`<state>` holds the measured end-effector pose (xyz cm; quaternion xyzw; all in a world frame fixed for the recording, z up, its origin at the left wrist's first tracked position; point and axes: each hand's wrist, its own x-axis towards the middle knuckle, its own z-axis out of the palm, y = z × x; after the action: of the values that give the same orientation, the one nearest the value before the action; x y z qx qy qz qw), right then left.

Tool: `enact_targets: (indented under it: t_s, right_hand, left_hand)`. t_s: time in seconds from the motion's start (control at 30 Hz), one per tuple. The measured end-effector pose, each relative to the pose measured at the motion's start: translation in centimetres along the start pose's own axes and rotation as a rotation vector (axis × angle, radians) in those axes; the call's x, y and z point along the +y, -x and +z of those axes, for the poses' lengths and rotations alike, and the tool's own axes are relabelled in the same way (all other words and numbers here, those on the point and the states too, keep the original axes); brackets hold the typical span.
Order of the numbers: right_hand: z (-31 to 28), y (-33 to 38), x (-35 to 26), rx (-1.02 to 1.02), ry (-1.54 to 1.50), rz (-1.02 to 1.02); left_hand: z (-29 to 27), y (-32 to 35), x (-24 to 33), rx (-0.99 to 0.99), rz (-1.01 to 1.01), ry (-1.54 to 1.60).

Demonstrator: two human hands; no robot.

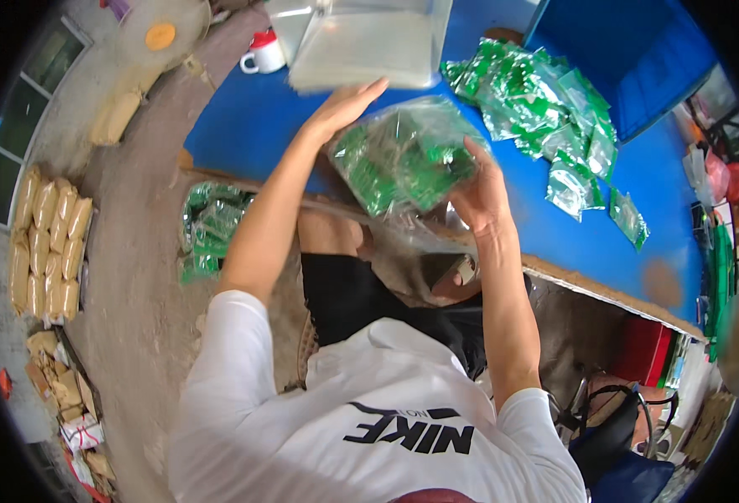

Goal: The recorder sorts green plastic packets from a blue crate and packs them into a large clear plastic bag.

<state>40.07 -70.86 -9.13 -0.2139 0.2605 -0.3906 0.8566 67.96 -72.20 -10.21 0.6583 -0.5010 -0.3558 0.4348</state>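
Note:
A transparent plastic bag (403,159) with several green packets inside is held over the front edge of the blue table. My right hand (480,191) grips its right side, thumb on top and the other fingers partly hidden. Beside the bag's upper left corner, my left hand (342,111) is open with its fingers stretched out straight; whether it touches the plastic I cannot tell. Part of the bag's loose lower end hangs above my lap. To the right, a heap of green and silver packets (545,105) lies on the table, with one single packet (629,218) apart from it.
At the table's far side are a stack of transparent bags (365,50), a white mug with a red lid (264,52) and a blue bin (629,59). More green packets (214,222) sit low, left of the blue table (570,243). Filled tan sacks (51,243) stand far left.

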Motion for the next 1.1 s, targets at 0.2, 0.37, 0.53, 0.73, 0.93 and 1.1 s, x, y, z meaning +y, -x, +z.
enact_targets:
  t_s: [0.2, 0.37, 0.53, 0.73, 0.93, 1.1]
  right_hand:
    - [3.2, -2.1, 1.1, 0.048, -0.221, 0.075]
    - [2.9, -1.1, 1.6, -0.238, -0.24, 0.16]
    - [5.7, -2.3, 3.0, -0.048, -0.145, 0.207]
    - [-0.2, -0.6, -1.9, 0.003, 0.885, 0.181]
    - [-6.8, -7.2, -1.1, 0.225, 1.417, -0.473]
    - [-6.8, -9.6, -0.8, 0.165, 1.323, -0.444]
  left_hand:
    - [-0.2, 1.6, 2.9, -0.433, -0.263, 0.056]
    - [-1.8, 4.9, 4.2, -0.275, -0.398, -0.165]
    - [-1.4, 6.7, 4.2, -0.188, -0.255, -0.075]
    - [-1.5, 7.8, 2.0, -0.164, -0.201, 0.013]
    - [0.9, 4.4, -2.2, -0.289, -0.033, 0.294]
    - [3.1, 3.9, -0.3, -0.386, -0.037, 0.347]
